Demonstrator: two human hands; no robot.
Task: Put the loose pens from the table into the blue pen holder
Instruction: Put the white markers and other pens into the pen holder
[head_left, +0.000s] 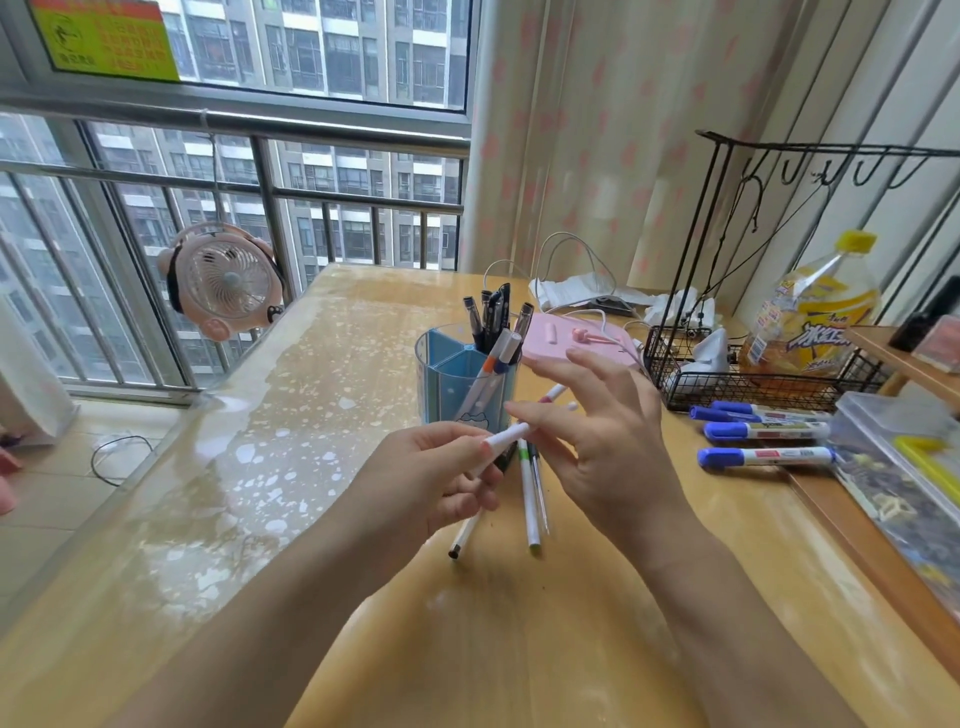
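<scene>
The blue pen holder (448, 375) stands in the middle of the table with several dark and white pens upright in it. My left hand (436, 478) is closed around a white pen (506, 437) just in front of the holder, its black tip pointing down toward me. My right hand (597, 441) hovers beside it with fingers spread, its fingertips near the pen's upper end. Under the hands lie a white pen with a green band (529, 499) and a thin clear pen (540, 493). A pink-tipped pen (551, 393) shows behind my right fingers.
Three blue-capped markers (763, 430) lie to the right by a black wire basket (748, 384) that holds a yellow drink bottle (810, 317). A pink case (576, 343) with cables sits behind the holder. A clear box (904, 467) lies on the right edge.
</scene>
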